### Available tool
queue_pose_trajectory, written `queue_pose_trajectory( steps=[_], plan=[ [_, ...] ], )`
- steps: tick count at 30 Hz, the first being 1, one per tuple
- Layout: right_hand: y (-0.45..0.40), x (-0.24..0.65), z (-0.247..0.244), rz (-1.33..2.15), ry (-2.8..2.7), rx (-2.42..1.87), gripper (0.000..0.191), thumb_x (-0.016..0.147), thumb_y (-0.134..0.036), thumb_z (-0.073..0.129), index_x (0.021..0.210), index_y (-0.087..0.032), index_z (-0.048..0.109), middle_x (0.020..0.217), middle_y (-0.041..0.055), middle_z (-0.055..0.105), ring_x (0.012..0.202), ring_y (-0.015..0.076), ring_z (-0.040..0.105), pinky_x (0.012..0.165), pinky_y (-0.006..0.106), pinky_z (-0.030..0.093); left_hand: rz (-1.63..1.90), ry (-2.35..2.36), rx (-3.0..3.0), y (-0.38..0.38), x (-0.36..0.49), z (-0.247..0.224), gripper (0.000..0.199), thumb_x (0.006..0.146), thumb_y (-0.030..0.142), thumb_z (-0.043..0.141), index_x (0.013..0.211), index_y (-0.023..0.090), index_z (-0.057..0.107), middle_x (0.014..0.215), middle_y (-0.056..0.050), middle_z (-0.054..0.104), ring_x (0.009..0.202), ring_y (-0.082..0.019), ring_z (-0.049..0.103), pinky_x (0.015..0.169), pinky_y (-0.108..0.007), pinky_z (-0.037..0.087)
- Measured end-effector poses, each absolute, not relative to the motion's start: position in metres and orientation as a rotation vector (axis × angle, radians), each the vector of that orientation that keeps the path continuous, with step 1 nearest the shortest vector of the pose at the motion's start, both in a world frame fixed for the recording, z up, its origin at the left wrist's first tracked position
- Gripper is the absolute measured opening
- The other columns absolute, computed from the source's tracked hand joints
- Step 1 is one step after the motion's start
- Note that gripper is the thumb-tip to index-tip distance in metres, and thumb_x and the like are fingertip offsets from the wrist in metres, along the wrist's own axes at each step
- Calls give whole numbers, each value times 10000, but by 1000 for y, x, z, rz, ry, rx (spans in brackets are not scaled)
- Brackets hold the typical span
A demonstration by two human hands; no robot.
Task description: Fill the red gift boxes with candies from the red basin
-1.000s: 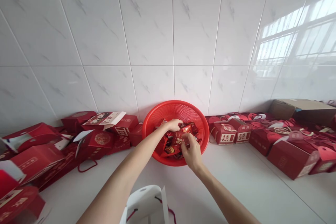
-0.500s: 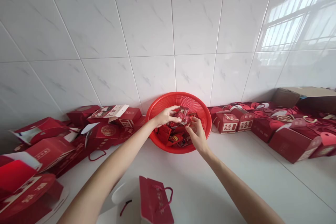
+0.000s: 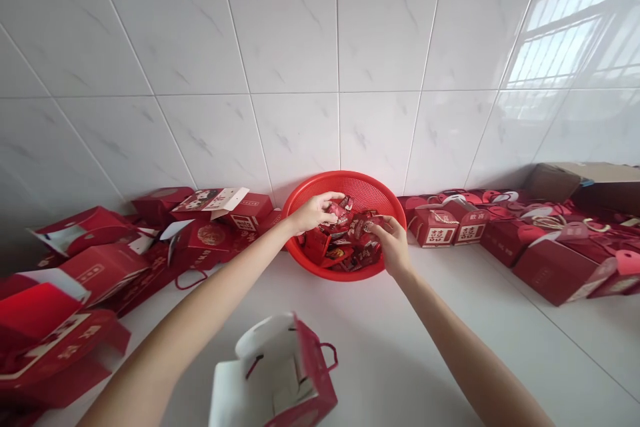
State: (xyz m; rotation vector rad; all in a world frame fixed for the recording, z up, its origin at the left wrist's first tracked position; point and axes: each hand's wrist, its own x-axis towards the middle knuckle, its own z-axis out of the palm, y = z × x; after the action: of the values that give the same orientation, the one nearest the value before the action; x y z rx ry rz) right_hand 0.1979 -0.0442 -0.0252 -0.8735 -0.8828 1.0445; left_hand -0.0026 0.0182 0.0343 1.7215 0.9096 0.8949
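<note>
A red plastic basket (image 3: 345, 177) stands against the tiled wall, with several shiny dark red packets (image 3: 365, 255) lying in it. Over its left side, my left hand (image 3: 314, 213) is closed on a wrapped candy (image 3: 341, 216). My right hand (image 3: 391, 240), at the basket's right side, pinches another dark red packet (image 3: 369, 221) between thumb and fingers. Closer to me, an open red gift box (image 3: 320, 363) with a white inside and a cord handle stands on the white countertop (image 3: 390, 340).
Red gift boxes, some with flaps up, crowd the left side (image 3: 103, 267). To the right, closed boxes with white labels (image 3: 440, 235) and larger red boxes (image 3: 560, 273) line the wall. A brown cardboard box (image 3: 600, 180) sits at the far right.
My hands have moved apart above the basket; the right one now holds a separate packet. The view has tilted, so more of the near box's open inside shows.
</note>
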Motion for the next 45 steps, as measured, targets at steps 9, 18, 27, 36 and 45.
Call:
queue_pose_trajectory(
  steps=[9,18,27,36,45],
  plan=[
    [-47,203,-15,1075,-830,-802,246,573,-353,818,619,-209,624,623,-19,610,546,121,544,536,272,481,1017,1001,1711,-3,-1,33,362,715,159,724,1077,166,725,1026,-75,774,929,-213,717,902,-383,561],
    [-49,198,-11,1183,-771,-805,187,647,-341,732,714,-226,602,729,13,692,672,193,675,612,318,575,1072,956,1872,-30,1,25,257,756,241,700,991,156,757,989,-69,796,923,-233,736,908,-375,574],
    [-59,199,2,1376,-772,-845,148,701,-286,718,785,-216,618,757,-22,648,627,154,644,576,325,600,1260,822,2122,-56,8,31,167,823,239,655,886,229,809,1193,-66,742,1158,-246,659,1068,-386,487],
    [-74,212,23,1613,-1066,-730,372,633,-375,886,881,-192,679,805,22,712,639,163,701,544,259,608,1266,840,2112,-48,20,32,185,826,248,634,883,236,810,1193,-69,714,1134,-243,662,997,-379,536],
    [-68,230,26,1267,-1152,-879,409,508,-325,924,790,-182,665,610,-18,679,464,116,575,425,225,465,1040,943,2043,-43,4,25,295,779,295,677,1040,177,747,1113,-84,764,965,-236,726,874,-378,594]
  ],
)
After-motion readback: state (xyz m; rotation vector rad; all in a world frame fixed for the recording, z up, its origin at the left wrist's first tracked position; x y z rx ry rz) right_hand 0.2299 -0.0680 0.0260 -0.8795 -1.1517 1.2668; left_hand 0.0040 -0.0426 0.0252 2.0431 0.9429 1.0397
